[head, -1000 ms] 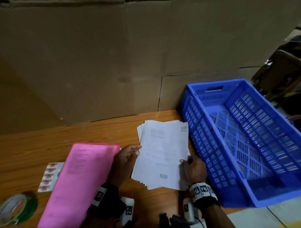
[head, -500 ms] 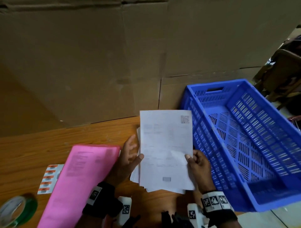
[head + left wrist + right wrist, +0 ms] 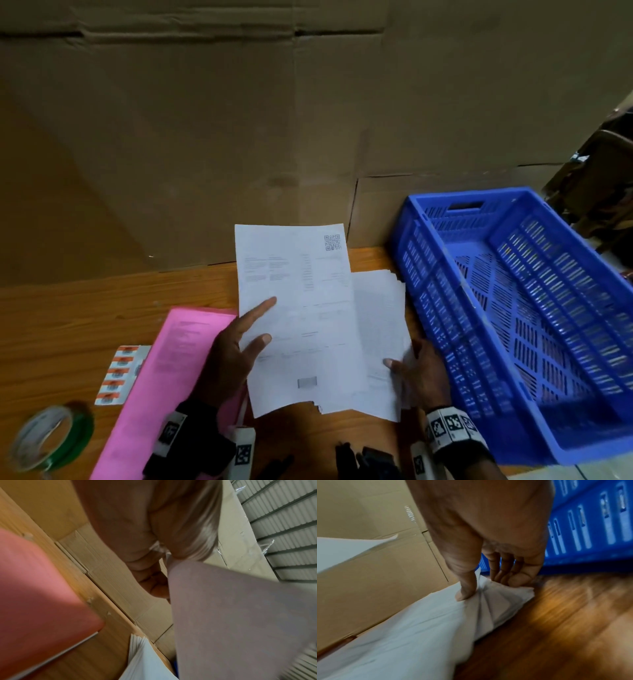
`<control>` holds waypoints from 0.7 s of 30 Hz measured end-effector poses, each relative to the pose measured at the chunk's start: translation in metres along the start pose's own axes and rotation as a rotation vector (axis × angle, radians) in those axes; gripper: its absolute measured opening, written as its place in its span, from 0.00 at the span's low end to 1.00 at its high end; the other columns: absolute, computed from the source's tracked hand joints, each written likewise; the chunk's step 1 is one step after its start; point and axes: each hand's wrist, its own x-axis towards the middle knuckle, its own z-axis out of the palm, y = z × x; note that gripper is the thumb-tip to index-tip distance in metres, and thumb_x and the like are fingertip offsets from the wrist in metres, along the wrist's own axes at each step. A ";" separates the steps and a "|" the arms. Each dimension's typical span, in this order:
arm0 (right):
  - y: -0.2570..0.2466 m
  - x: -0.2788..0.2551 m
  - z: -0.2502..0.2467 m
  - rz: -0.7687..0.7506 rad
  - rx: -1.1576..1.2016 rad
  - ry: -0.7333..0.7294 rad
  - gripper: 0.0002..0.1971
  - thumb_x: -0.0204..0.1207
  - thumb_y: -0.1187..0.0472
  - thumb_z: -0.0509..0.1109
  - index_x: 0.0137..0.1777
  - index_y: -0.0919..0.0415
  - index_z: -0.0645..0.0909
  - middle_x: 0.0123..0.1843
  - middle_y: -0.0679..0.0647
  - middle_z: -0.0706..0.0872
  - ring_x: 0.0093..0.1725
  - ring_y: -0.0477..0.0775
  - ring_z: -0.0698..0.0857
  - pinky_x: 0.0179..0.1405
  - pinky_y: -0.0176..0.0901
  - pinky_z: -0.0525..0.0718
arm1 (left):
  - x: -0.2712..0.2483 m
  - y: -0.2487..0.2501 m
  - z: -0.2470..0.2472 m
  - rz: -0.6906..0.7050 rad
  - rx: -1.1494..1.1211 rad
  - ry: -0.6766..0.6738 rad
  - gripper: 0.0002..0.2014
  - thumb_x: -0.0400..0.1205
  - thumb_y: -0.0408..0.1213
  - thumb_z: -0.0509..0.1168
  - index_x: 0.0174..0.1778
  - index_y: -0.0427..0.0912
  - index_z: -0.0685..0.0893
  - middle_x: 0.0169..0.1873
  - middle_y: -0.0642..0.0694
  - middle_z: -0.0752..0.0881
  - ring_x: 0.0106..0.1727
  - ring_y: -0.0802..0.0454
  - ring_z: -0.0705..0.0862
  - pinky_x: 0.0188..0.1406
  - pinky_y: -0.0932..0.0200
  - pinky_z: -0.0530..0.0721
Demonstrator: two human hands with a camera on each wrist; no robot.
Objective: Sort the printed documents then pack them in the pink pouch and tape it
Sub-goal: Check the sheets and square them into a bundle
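Note:
My left hand holds one printed sheet with a QR code, raised above the table; thumb and forefinger lie on its front, the other fingers curl behind it. The sheet fills the right of the left wrist view. The paper stack lies on the table beside the crate. My right hand pinches the stack at its near right corner, thumb on top and fingers underneath. The pink pouch lies flat under my left wrist.
A blue slatted crate with nothing in it stands tilted at the right, close to the stack. A green tape roll and a sticker sheet lie at the left. A cardboard wall closes off the back of the wooden table.
The top sheet was lifted off the stack by both hands. Now my left hand alone holds it, shifted left, and my right hand has gone down to the stack's corner.

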 end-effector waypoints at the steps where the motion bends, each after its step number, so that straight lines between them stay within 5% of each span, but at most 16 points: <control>1: -0.003 -0.001 0.000 0.024 -0.001 0.012 0.32 0.64 0.51 0.87 0.64 0.61 0.78 0.62 0.55 0.83 0.63 0.63 0.83 0.60 0.54 0.81 | -0.003 0.000 -0.006 -0.015 0.032 -0.001 0.28 0.79 0.42 0.64 0.77 0.53 0.73 0.70 0.82 0.71 0.75 0.74 0.68 0.65 0.86 0.63; 3: -0.009 -0.005 -0.002 -0.016 -0.014 0.100 0.15 0.68 0.62 0.83 0.49 0.60 0.81 0.48 0.51 0.86 0.55 0.63 0.86 0.49 0.45 0.78 | -0.009 -0.002 -0.014 -0.040 0.062 0.025 0.26 0.79 0.44 0.63 0.76 0.55 0.75 0.67 0.84 0.72 0.72 0.80 0.68 0.63 0.86 0.62; 6: -0.017 -0.008 -0.003 -0.086 -0.040 0.148 0.09 0.71 0.70 0.78 0.39 0.59 0.81 0.36 0.47 0.83 0.47 0.64 0.87 0.41 0.35 0.79 | -0.014 -0.004 -0.020 -0.057 0.095 0.064 0.24 0.79 0.46 0.62 0.73 0.63 0.76 0.65 0.88 0.71 0.69 0.85 0.67 0.65 0.78 0.63; 7: -0.019 -0.009 -0.003 -0.061 -0.058 0.122 0.10 0.71 0.64 0.81 0.45 0.60 0.82 0.40 0.49 0.83 0.50 0.64 0.87 0.46 0.40 0.81 | -0.015 -0.004 -0.021 -0.064 0.096 0.074 0.24 0.79 0.46 0.62 0.72 0.67 0.77 0.64 0.88 0.71 0.68 0.86 0.67 0.66 0.75 0.64; 9: -0.022 -0.008 0.000 0.050 -0.079 0.044 0.27 0.68 0.51 0.85 0.61 0.62 0.79 0.55 0.56 0.83 0.60 0.66 0.84 0.54 0.49 0.79 | -0.016 -0.005 -0.023 -0.075 0.091 0.091 0.25 0.79 0.44 0.63 0.70 0.73 0.74 0.64 0.88 0.72 0.68 0.86 0.67 0.66 0.71 0.67; 11: -0.022 -0.005 0.004 0.100 -0.082 0.030 0.39 0.66 0.49 0.86 0.72 0.65 0.73 0.71 0.64 0.80 0.70 0.69 0.79 0.65 0.58 0.77 | -0.017 -0.007 -0.022 -0.078 0.091 0.101 0.25 0.81 0.42 0.64 0.70 0.75 0.72 0.64 0.88 0.72 0.67 0.86 0.68 0.66 0.67 0.69; 13: -0.023 -0.004 0.005 0.090 -0.077 0.047 0.39 0.67 0.50 0.86 0.73 0.66 0.74 0.74 0.66 0.78 0.72 0.70 0.78 0.70 0.61 0.76 | -0.018 -0.008 -0.022 -0.076 0.100 0.100 0.28 0.84 0.35 0.67 0.68 0.78 0.72 0.64 0.88 0.72 0.67 0.86 0.69 0.64 0.69 0.71; 15: -0.023 -0.002 0.004 0.038 -0.058 0.110 0.26 0.68 0.54 0.85 0.62 0.65 0.81 0.61 0.63 0.86 0.63 0.68 0.84 0.61 0.57 0.82 | -0.019 -0.009 -0.022 -0.095 0.092 0.096 0.31 0.85 0.33 0.66 0.66 0.81 0.73 0.64 0.88 0.72 0.66 0.84 0.71 0.61 0.74 0.74; 17: -0.021 -0.003 -0.001 -0.054 -0.054 0.194 0.14 0.70 0.61 0.83 0.51 0.62 0.83 0.49 0.56 0.88 0.53 0.63 0.87 0.51 0.50 0.82 | -0.019 -0.012 -0.023 -0.111 0.074 0.093 0.23 0.84 0.43 0.66 0.70 0.76 0.74 0.66 0.84 0.73 0.70 0.76 0.73 0.67 0.62 0.78; 19: -0.016 -0.002 -0.005 -0.142 -0.079 0.253 0.10 0.72 0.61 0.81 0.46 0.57 0.82 0.44 0.51 0.86 0.48 0.58 0.87 0.47 0.49 0.81 | -0.019 -0.013 -0.023 -0.121 0.060 0.085 0.21 0.81 0.52 0.61 0.72 0.69 0.76 0.68 0.81 0.74 0.72 0.72 0.73 0.70 0.53 0.77; 21: -0.010 0.000 -0.007 -0.188 -0.156 0.310 0.09 0.74 0.56 0.79 0.44 0.55 0.80 0.43 0.52 0.84 0.46 0.58 0.85 0.44 0.50 0.82 | -0.018 -0.012 -0.021 -0.102 0.045 0.066 0.21 0.82 0.51 0.58 0.72 0.64 0.78 0.68 0.81 0.74 0.72 0.77 0.71 0.72 0.60 0.71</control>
